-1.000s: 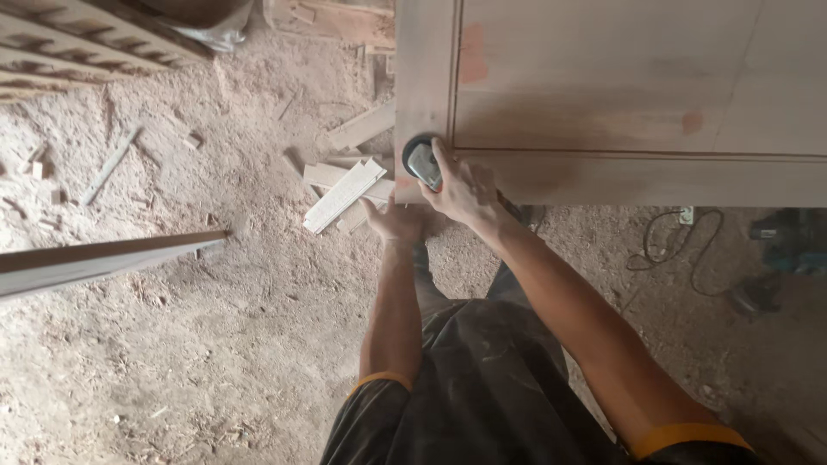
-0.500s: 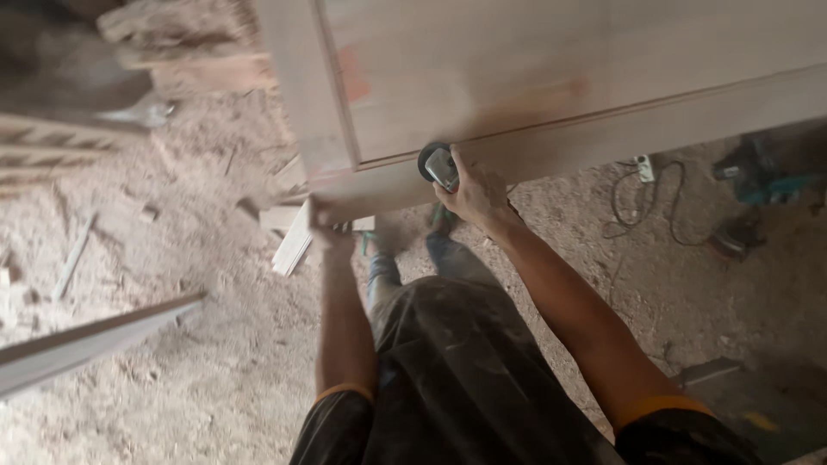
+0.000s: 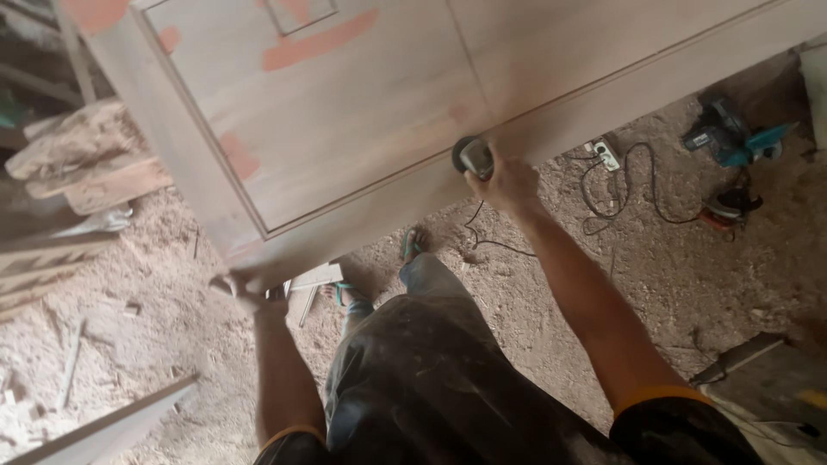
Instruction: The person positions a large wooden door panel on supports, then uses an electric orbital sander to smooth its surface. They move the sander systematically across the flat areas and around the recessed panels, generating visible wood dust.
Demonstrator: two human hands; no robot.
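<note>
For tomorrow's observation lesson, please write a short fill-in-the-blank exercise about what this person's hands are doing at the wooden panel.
1. The right hand presses a small round ____ against the wooden panel.
2. The left hand grips the panel's lower ____.
3. The floor is covered in ____.
4. A blue power tool lies on the person's ____ side.

Missing words: sander; corner; sawdust; right
</note>
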